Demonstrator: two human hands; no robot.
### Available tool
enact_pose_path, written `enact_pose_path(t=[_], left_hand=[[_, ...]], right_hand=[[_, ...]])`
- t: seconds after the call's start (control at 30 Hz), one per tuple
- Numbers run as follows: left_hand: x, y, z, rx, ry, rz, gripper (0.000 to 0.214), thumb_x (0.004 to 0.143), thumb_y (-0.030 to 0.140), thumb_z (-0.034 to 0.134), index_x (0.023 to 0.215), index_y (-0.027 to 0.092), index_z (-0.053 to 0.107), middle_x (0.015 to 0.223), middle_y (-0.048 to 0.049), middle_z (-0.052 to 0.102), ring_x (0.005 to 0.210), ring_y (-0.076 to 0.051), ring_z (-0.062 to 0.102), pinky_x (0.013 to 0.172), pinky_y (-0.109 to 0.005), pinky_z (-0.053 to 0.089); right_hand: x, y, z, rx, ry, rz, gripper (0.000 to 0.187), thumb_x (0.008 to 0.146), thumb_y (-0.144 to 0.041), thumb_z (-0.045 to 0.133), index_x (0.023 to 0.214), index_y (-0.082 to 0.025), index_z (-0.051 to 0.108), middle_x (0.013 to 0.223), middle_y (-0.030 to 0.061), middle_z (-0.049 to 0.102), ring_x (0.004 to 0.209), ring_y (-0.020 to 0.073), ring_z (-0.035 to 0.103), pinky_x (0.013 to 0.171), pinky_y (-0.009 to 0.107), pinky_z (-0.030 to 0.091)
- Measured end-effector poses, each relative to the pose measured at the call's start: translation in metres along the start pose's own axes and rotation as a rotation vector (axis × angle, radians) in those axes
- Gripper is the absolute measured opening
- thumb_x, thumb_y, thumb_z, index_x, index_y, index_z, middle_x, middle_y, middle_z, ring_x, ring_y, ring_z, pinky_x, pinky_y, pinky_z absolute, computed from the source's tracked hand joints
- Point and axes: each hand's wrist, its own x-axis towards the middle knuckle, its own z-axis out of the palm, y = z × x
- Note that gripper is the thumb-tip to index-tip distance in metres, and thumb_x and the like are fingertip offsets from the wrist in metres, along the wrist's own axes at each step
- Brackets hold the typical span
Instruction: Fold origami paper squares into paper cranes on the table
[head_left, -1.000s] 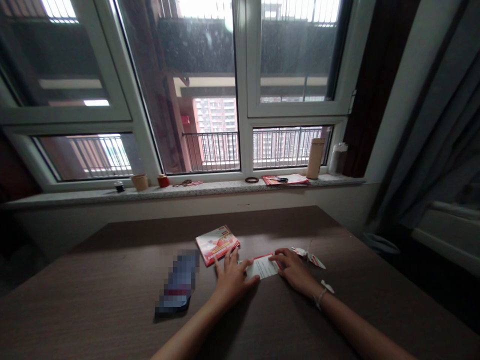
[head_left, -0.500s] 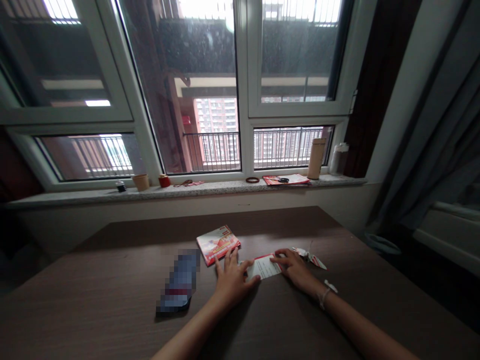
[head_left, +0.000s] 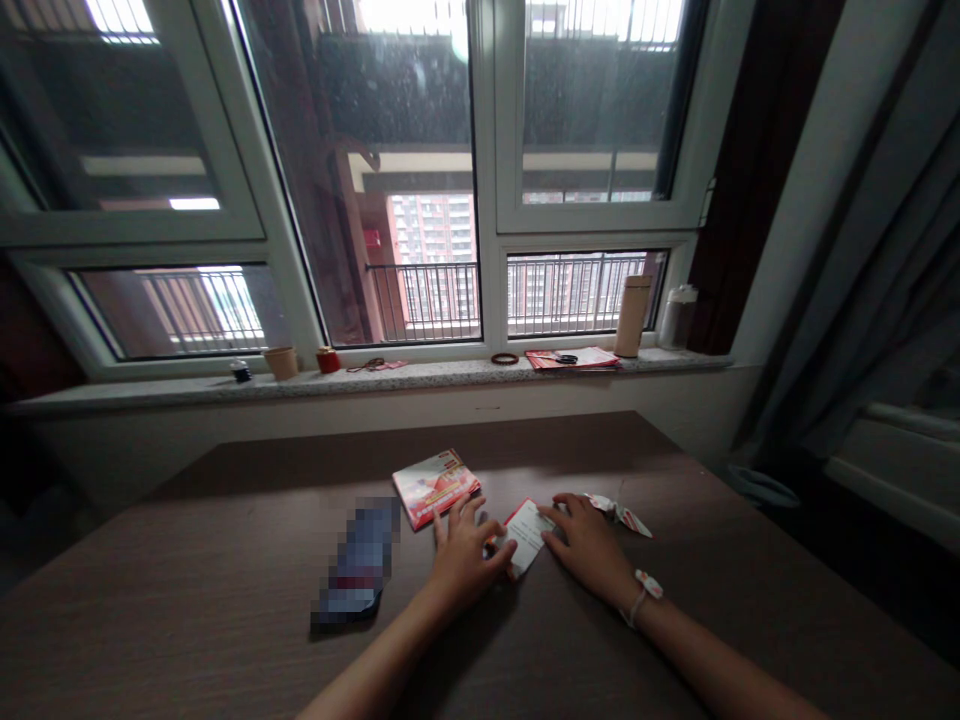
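A small printed leaflet (head_left: 529, 530), white with a red edge, lies slanted on the table between my hands. My left hand (head_left: 466, 555) has its thumb and index finger on the leaflet's left side, gripping it, while its other fingers spread towards a stack of leaflets (head_left: 435, 485). An orange patch shows under the leaflet near the left thumb. My right hand (head_left: 592, 545) is palm down with its fingers apart, the fingertips at the leaflet's right corner. Beyond that hand sits a folded paper piece (head_left: 630, 518), partly hidden by the fingers.
A blurred-out dark blue object (head_left: 360, 565) lies left of my left arm on the brown table (head_left: 202, 560). Along the windowsill (head_left: 450, 374) stand a paper cup (head_left: 281, 363), a red spool (head_left: 328, 360), a tan flask (head_left: 632, 316) and more leaflets (head_left: 592, 358) with scissors.
The leaflet between my hands has turned to a steeper slant. My right hand has shifted slightly, its wrist moving left and fingers drawing off the leaflet's face. The left hand stays nearly in place.
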Motion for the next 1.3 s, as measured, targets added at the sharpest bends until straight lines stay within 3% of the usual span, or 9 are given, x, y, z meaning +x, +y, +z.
enact_pose_path(t=[0.13,0.23,0.43,0.8,1.1,1.3], left_hand=[[0.001,0.0,0.0,-0.01,-0.002,0.03,0.02,0.08,0.043,0.061,0.089,0.027,0.069,0.14,-0.0039,0.047,0.135,-0.033,0.028,0.109,-0.066,0.001],[0.001,0.0,-0.002,-0.002,-0.034,0.052,0.021,0.076,0.04,0.065,0.094,0.029,0.068,0.143,-0.0026,0.045,0.135,-0.033,0.028,0.109,-0.067,0.003],[0.0,0.001,-0.004,-0.031,-0.124,0.133,0.039,0.08,0.04,0.062,0.119,0.043,0.058,0.143,0.0047,0.047,0.137,-0.032,0.025,0.107,-0.07,-0.004],[0.002,0.001,-0.015,-0.016,-0.196,0.154,0.037,0.081,0.048,0.059,0.118,0.046,0.059,0.139,0.0046,0.052,0.135,-0.036,0.029,0.102,-0.074,-0.009],[0.006,-0.006,-0.02,0.03,-0.327,0.161,0.05,0.08,0.06,0.054,0.129,0.049,0.049,0.147,0.0058,0.042,0.137,-0.041,0.023,0.1,-0.078,0.001],[0.006,-0.005,-0.024,0.027,-0.334,0.168,0.05,0.08,0.06,0.054,0.129,0.05,0.048,0.147,0.006,0.041,0.137,-0.04,0.023,0.1,-0.077,0.003]], right_hand=[[0.006,-0.002,0.001,-0.01,0.038,-0.038,0.023,0.088,-0.026,0.052,0.104,-0.024,0.068,0.112,0.0068,0.06,0.109,0.0228,0.05,0.096,0.033,0.035],[0.009,-0.004,0.003,-0.01,0.007,-0.093,0.021,0.09,-0.023,0.049,0.092,-0.023,0.07,0.099,0.0045,0.064,0.101,0.0213,0.052,0.091,0.032,0.037],[0.012,-0.004,0.006,0.066,-0.018,-0.148,0.026,0.093,-0.025,0.046,0.104,-0.027,0.069,0.105,0.0026,0.066,0.104,0.0198,0.052,0.093,0.033,0.035],[0.011,-0.001,-0.003,0.061,-0.089,-0.162,0.026,0.087,-0.034,0.055,0.109,-0.032,0.068,0.113,0.0002,0.064,0.117,0.0218,0.046,0.103,0.036,0.029],[0.007,0.006,-0.007,0.122,-0.182,-0.173,0.038,0.08,-0.041,0.062,0.117,-0.033,0.064,0.126,0.0021,0.059,0.123,0.0253,0.044,0.107,0.041,0.028],[0.003,0.007,-0.008,0.149,-0.218,-0.152,0.046,0.076,-0.042,0.066,0.121,-0.034,0.061,0.132,0.002,0.055,0.13,0.0292,0.037,0.11,0.046,0.022]])
